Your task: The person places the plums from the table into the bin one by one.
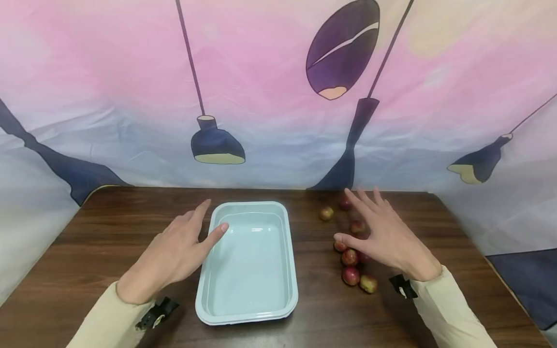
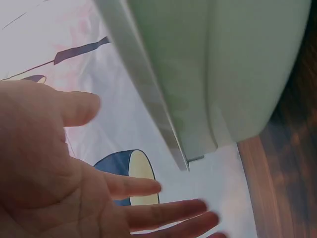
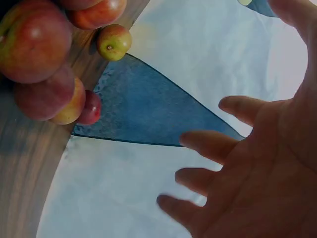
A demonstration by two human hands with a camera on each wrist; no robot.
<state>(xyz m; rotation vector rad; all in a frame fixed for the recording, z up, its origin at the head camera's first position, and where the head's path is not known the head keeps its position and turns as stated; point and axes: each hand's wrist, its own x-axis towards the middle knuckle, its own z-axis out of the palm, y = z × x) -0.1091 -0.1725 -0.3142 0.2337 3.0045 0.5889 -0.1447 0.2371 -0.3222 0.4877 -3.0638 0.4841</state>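
Observation:
A pale blue rectangular plastic tray (image 1: 250,270) sits on the table, its inside bare. My left hand (image 1: 176,251) hovers at its left side with fingers spread; in the head view the thumb overlaps the rim. The left wrist view shows the tray's outer wall (image 2: 173,64) beside that hand (image 2: 64,173), which holds nothing. Several small red and yellow-green plums (image 1: 350,276) lie loose to the right of the tray. Over them is my right hand (image 1: 387,232), fingers spread, hiding part of the group. In the right wrist view the plums (image 3: 34,44) appear apart from the fingers (image 3: 208,146).
The dark wood table (image 1: 109,232) extends to both sides of the tray. Behind it hangs a pink and blue cloth (image 1: 270,96) printed with dark lamp-like shapes. One yellowish plum (image 1: 325,213) lies a little apart from the others, toward the tray.

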